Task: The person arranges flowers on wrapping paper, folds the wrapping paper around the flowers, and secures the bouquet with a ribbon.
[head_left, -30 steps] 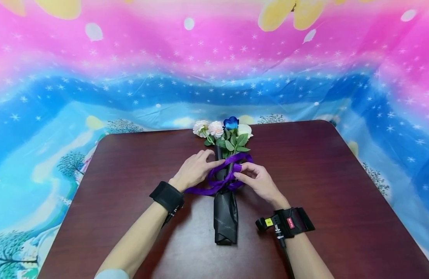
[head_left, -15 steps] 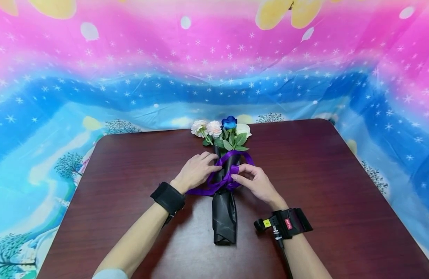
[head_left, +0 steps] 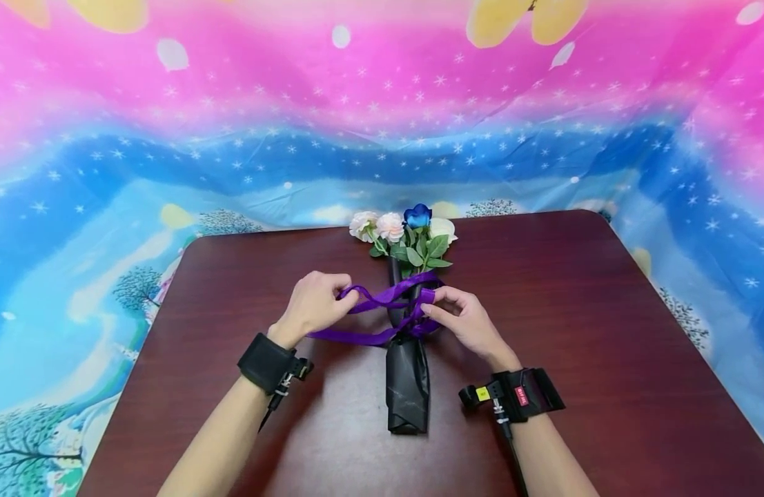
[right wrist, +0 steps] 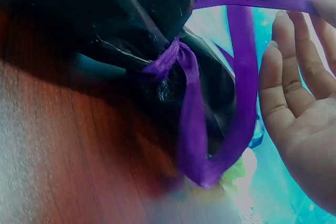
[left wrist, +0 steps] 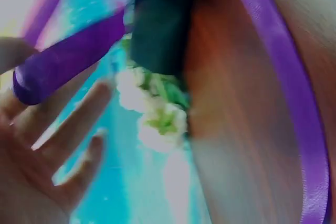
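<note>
A bouquet in black wrapping paper (head_left: pixel 408 393) lies upright in the head view, its blooms toward the table's far edge. The blooms are a blue rose (head_left: pixel 417 216), a white rose (head_left: pixel 442 230) and pale pink flowers (head_left: pixel 390 226). Purple ribbon (head_left: pixel 357 337) is tied round the wrapping's narrow waist, where the right wrist view shows a knot (right wrist: pixel 176 56). On the left, my left hand (head_left: pixel 316 300) pinches a stretch of ribbon between thumb and index finger; its other fingers are spread. My right hand (head_left: pixel 468 321) pinches a ribbon loop just right of the wrapping.
The dark red-brown table (head_left: pixel 574 304) carries the bouquet. Behind it hangs a pink and blue printed cloth (head_left: pixel 295 124). Each wrist wears a black strap (head_left: pixel 266 362) with a small camera, and a cable (head_left: pixel 512 449) trails from the right one.
My left hand has moved left, away from the wrapping, drawing a stretch of purple ribbon out with it. The right hand keeps its pinch, nearly in place.
</note>
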